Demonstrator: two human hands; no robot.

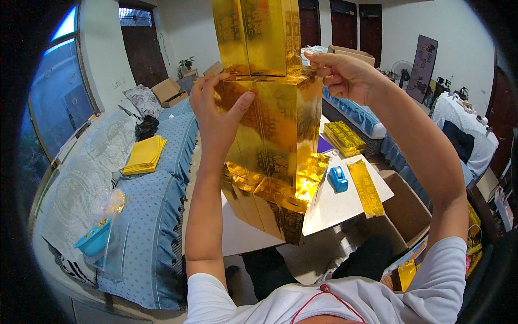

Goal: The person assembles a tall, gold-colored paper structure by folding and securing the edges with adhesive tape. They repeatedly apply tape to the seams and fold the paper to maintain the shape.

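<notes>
A tall structure of shiny gold foil boxes [264, 129] stands on a white tabletop in front of me, one box stacked on another. My left hand [224, 105] rests against its left side at the seam between upper and lower boxes, thumb and fingers apart on the foil. At the right side of the same seam, my right hand [345, 73] has its thumb and index finger pinched and the other fingers curled. Whatever is in that pinch is too small to make out. A blue tape dispenser [338, 179] sits to the right of the boxes.
Beside the dispenser lie a flat gold strip [366, 189] and a stack of gold packets [343, 138]. An open cardboard box [404, 210] stands right of the table [318, 218]. On the blue-covered sofa [156, 216] at left are yellow sheets [144, 155] and a blue basket [93, 237].
</notes>
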